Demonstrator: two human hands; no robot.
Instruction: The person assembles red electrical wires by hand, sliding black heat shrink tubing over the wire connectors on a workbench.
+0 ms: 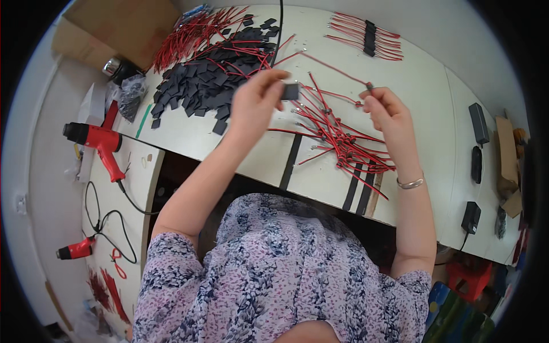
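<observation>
Nearest the camera is your floral top (286,268), with both forearms reaching past it over the white table (432,148). Your left hand (257,106) is closed to a narrow pinch on a small black piece (291,91), gripped at one edge, probably so that most of its face stays free. Your right hand (390,114) pinches the near end of a red wire (334,68) between thumb and fingers, perhaps to steady that end while the rest trails out. The black pile (191,88) sits on your left and the tangled wires (343,143) lie between your forearms, seemingly so that both are within easy reach.

The held wire is thin and slightly bowed, running away leftward above the table's middle, with a dark bit at your fingertips. The black piece looks flat, matte and roughly rectangular; its thickness is hard to tell.
</observation>
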